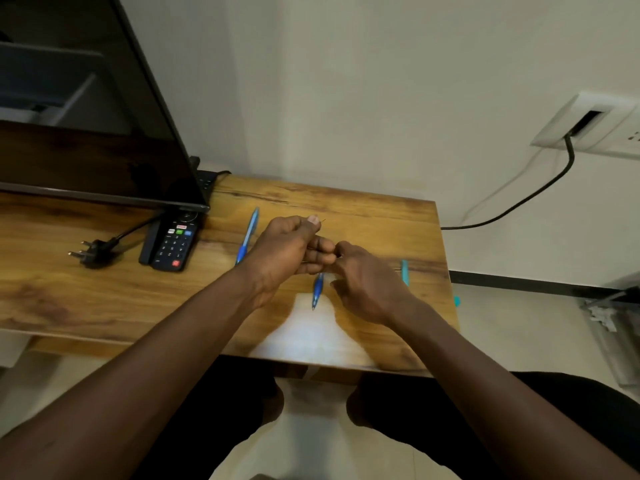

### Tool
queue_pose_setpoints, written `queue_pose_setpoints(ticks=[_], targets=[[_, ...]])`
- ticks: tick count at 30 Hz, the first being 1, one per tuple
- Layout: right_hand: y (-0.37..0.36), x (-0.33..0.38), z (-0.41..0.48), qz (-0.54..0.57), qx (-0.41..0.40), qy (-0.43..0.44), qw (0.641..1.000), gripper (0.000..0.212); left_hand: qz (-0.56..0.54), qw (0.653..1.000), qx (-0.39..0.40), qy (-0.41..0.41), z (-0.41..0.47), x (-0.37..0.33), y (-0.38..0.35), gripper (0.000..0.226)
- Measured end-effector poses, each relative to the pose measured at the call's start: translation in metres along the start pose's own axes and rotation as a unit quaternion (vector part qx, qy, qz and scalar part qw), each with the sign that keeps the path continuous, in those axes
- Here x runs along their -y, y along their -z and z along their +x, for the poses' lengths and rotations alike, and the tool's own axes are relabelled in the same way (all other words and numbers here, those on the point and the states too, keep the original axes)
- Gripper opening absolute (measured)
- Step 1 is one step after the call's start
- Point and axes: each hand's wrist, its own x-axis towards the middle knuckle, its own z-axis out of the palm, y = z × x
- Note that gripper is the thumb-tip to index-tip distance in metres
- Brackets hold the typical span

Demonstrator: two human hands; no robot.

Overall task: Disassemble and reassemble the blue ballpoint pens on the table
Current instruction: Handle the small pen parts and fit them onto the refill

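A whole blue ballpoint pen lies on the wooden table, left of my hands. My left hand is curled above the table and pinches a thin part whose dark tip shows beside the thumb. My right hand is curled next to it, fingertips meeting the left hand's fingers; what it holds is hidden. The front half of a blue pen lies below and between the hands, tip toward me. A light blue pen piece lies right of my right hand near the table's edge.
A black remote control and a loose three-pin plug lie at the left under a dark television screen. A black cable runs to a wall socket at the right. The table's right edge is close to my right hand.
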Motion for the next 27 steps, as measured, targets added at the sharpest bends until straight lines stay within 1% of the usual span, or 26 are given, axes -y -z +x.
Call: queue_pose_setpoints(ticks=[2, 4, 7, 12, 15, 24, 27], targets=[[-0.001, 0.002, 0.0, -0.005, 0.008, 0.032, 0.999, 0.043, -0.01, 1.0, -0.01, 0.0, -0.001, 0.0, 0.006, 0.027], [-0.001, 0.003, 0.002, -0.018, 0.017, 0.052, 0.998, 0.044, -0.012, 1.0, -0.019, -0.004, -0.001, -0.002, 0.011, 0.026], [-0.003, 0.005, 0.006, -0.05, 0.023, 0.07, 0.996, 0.039, -0.01, 1.0, -0.028, -0.006, -0.002, -0.003, 0.019, 0.025], [0.0, 0.002, 0.006, -0.082, 0.008, 0.097, 0.992, 0.031, -0.015, 0.999, -0.034, -0.009, 0.0, -0.006, 0.024, 0.023], [0.0, 0.001, 0.005, -0.097, 0.006, 0.105, 0.99, 0.03, -0.013, 0.999, -0.039, -0.008, 0.001, -0.008, 0.025, 0.024], [-0.01, -0.005, 0.01, -0.118, -0.035, 0.149, 0.981, 0.023, -0.015, 0.999, -0.052, -0.003, 0.002, -0.009, 0.023, 0.025], [-0.002, -0.008, 0.012, -0.092, -0.078, 0.128, 0.984, 0.022, -0.019, 0.998, -0.054, -0.002, 0.002, -0.012, 0.023, 0.024]])
